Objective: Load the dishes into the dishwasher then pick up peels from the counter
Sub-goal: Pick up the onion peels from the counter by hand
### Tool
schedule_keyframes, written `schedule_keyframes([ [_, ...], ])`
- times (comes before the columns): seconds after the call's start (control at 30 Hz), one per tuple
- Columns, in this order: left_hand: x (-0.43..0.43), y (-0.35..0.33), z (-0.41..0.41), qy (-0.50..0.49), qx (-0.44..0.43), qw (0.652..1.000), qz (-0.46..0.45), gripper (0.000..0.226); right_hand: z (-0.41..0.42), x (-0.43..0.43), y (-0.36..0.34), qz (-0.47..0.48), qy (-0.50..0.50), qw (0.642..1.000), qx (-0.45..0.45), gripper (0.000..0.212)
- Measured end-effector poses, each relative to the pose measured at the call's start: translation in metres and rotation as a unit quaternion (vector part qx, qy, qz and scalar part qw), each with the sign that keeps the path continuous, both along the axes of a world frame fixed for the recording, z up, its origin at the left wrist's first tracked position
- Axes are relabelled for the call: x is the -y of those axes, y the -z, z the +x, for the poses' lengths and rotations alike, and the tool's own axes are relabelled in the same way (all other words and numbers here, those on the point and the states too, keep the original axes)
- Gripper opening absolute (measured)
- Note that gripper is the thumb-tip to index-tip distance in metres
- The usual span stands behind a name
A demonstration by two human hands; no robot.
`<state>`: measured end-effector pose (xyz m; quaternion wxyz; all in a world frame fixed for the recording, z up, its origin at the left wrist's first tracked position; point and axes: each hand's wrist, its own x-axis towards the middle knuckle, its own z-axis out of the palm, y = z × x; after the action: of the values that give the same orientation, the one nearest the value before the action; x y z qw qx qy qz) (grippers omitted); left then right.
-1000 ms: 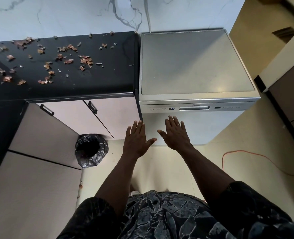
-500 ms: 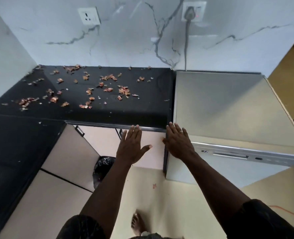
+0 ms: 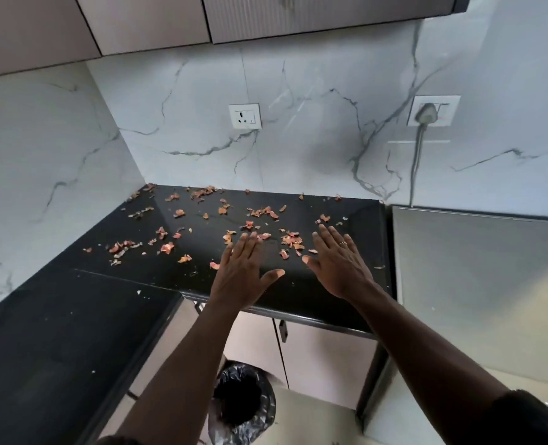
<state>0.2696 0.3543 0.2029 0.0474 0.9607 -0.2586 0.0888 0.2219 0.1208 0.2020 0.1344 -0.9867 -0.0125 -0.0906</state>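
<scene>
Reddish peels (image 3: 231, 221) lie scattered across the glossy black counter (image 3: 346, 303).

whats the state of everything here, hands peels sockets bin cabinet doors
left hand, open, fingers straight, over the counter
right hand, open, holds nothing
peels, scattered on the counter
left socket, nothing plugged in
right socket, plug in it
bin, open, black liner
lower cabinet doors, shut

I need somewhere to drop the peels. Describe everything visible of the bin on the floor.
The bin is round, open-topped and upright, lined with a crinkled black plastic bag folded over its rim. It stands on the floor before the pale cabinet doors, below the black counter. Its inside is too dark to read. The left forearm hides its left edge.
</scene>
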Motion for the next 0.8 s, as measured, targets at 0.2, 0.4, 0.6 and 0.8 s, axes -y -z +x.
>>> schedule_keyframes([
  [0.2,-0.020,-0.014,0.038,-0.001,0.009,1.000,0.022,0.106,0.036,-0.004,-0.013,-0.018,-0.011,1.000,0.008,0.069],
  [0.4,-0.012,-0.001,0.062,-0.014,0.000,0.999,0.031,0.106,0.073,0.011,-0.012,-0.022,-0.028,0.999,0.005,0.069],
  [0.6,0.015,0.013,0.080,-0.041,-0.018,0.999,0.025,0.111,0.105,0.040,0.005,-0.027,-0.045,0.998,-0.027,0.068],
  [0.8,0.044,0.028,0.085,-0.071,-0.035,0.996,0.033,0.103,0.122,0.069,0.025,-0.026,-0.055,0.997,-0.052,0.067],
])
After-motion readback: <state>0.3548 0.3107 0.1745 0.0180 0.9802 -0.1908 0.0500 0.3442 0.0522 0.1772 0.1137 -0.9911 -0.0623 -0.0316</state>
